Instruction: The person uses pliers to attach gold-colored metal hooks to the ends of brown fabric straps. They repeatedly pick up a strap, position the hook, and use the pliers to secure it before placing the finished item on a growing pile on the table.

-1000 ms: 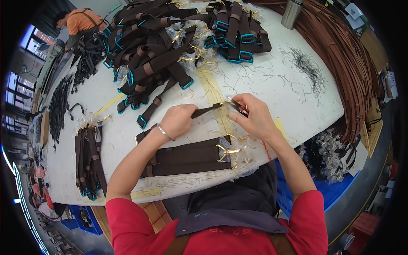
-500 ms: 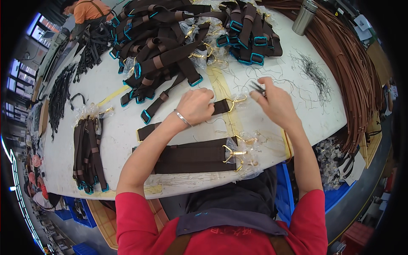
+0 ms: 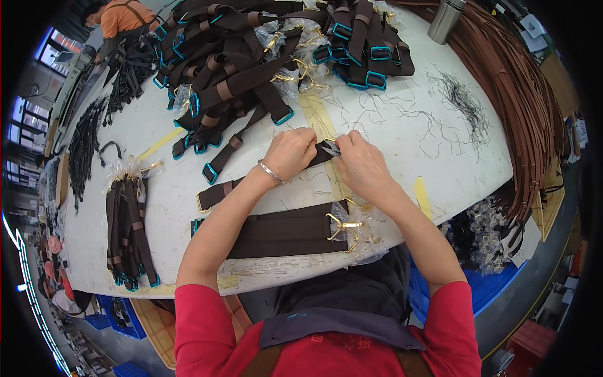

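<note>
My left hand is closed on a dark brown webbing strap, pinching it near its gold-metal end. The strap lies across the table, with a gold ring at its left end. My right hand is closed around small thread snips, whose blades are at the strap's end beside my left fingers. The hook at that end is mostly hidden by my right hand. Nearer to me lies a neat stack of similar straps, with gold hooks in clear plastic film at its right end.
A large heap of brown straps with blue-wrapped buckles fills the far side. A strap bundle lies left. Thread scraps, a steel flask and long brown strips are on the right. Another person works at far left.
My right hand has moved left with the snips, from apart to the strap's end beside my left hand. The left hand keeps its hold, and the strap's end has tilted up slightly.
</note>
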Demonstrator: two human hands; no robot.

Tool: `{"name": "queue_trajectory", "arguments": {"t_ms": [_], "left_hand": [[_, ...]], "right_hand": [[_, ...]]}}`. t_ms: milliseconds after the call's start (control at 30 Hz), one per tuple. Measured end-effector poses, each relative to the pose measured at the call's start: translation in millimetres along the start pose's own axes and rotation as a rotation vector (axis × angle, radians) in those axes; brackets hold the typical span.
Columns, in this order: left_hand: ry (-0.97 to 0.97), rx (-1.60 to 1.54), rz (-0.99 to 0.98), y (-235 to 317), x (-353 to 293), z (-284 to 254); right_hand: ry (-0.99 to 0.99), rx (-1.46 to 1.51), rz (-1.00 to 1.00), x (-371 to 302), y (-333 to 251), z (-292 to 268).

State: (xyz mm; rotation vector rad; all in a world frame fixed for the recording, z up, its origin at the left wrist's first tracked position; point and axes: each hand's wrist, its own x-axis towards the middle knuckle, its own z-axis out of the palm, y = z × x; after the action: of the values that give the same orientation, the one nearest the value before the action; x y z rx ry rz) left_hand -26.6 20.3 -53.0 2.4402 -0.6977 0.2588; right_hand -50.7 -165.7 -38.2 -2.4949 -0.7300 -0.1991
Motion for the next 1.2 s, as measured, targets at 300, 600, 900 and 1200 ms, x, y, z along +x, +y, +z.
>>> {"name": "queue_trajectory", "arguments": {"t_ms": [300, 600, 900, 1200], "left_hand": [[-0.004, -0.054, -0.029, 0.4, 0.6, 2.1], [0.013, -0.042, 0.004, 0.8, -1.7, 3.9], [0.025, -0.053, 0.016, -0.5, -3.5, 5.0], [0.02, -0.057, 0.007, -0.7, -3.4, 4.1]], "right_hand": [[-0.056, -0.036, 0.059, 6.5, -5.9, -0.3], [-0.109, -0.041, 0.116, 14.6, -10.1, -2.2], [-0.119, -0.054, 0.126, 17.6, -14.1, -3.4], [-0.127, -0.011, 0.13, 15.1, -11.5, 1.5]]}}
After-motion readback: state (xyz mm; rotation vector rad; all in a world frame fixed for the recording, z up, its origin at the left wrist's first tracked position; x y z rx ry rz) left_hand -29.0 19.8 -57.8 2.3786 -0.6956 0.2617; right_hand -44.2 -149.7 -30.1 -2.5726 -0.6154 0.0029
